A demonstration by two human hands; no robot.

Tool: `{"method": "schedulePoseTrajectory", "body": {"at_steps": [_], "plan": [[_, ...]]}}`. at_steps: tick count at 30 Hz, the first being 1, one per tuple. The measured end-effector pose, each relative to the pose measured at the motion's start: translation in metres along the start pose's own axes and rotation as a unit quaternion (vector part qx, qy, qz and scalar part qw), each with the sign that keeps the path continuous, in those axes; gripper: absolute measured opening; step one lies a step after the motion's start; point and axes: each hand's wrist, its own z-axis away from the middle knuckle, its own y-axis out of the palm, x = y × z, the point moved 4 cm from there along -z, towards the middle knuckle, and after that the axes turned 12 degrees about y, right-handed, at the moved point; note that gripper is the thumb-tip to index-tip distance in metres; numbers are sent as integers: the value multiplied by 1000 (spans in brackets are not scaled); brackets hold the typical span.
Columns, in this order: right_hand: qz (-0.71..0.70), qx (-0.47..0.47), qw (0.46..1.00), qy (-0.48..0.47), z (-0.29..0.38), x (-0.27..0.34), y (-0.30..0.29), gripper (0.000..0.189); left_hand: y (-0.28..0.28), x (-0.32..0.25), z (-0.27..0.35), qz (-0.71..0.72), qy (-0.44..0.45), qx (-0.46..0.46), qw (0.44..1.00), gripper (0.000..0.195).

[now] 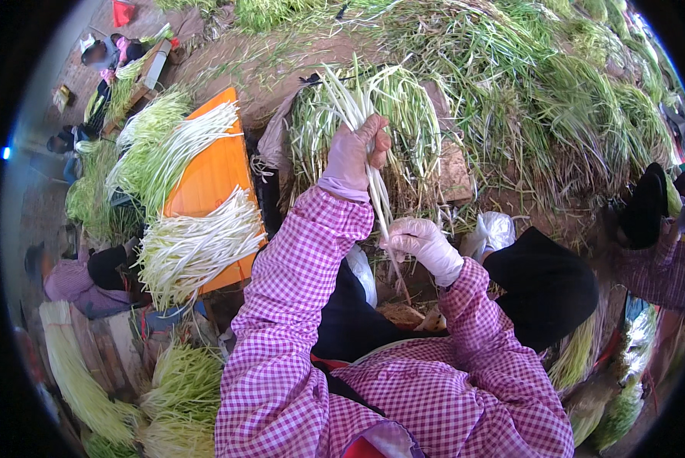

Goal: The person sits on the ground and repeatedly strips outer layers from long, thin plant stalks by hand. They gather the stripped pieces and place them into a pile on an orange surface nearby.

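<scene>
My left hand (pixel 354 149), in a thin glove, is closed around a small bunch of white-stemmed green shoots (pixel 342 100). Their pale tips fan out above the fist, and the stems (pixel 379 192) run down below it. At the lower ends, my gloved right hand (pixel 425 246) pinches a stem between thumb and fingers. A thin, pale brownish strip (pixel 399 280) dangles beneath those fingers. Behind my left hand lies a heap of uncleaned shoots (pixel 417 126) with brownish lower ends. To the left, white shoots (pixel 205 246) are piled on an orange board (pixel 205 189).
Loose green shoots (pixel 525 103) cover much of the ground ahead and right. A white plastic bag (pixel 494 232) sits by my right knee (pixel 548 286). Bundles (pixel 182 389) lie at lower left. Other people work at the left (pixel 91 280) and right (pixel 663 252).
</scene>
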Motion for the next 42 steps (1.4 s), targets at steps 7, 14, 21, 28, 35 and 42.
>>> {"method": "schedulePoseTrajectory", "body": {"at_steps": [7, 14, 21, 28, 35, 42], "plan": [[-313, -66, 946, 56, -8, -31, -10, 11, -7, -3, 1, 56, -46, 24, 997, 28], [221, -140, 965, 2, -7, -48, -3, 11, -21, -26, -4, 120, -5, -27, 992, 23], [533, -117, 825, 147, 4, -105, -27, 12, -37, -45, -7, 193, 20, -63, 979, 25], [342, -239, 909, 18, 24, -46, -28, 11, -44, -48, -6, 167, 41, -105, 979, 24], [405, -306, 850, -140, 18, 29, 9, 26, -40, -40, -5, 152, 37, -123, 980, 23], [374, -339, 842, -190, 0, 21, 19, 16, -43, -34, -6, 177, 35, -96, 979, 21]]}}
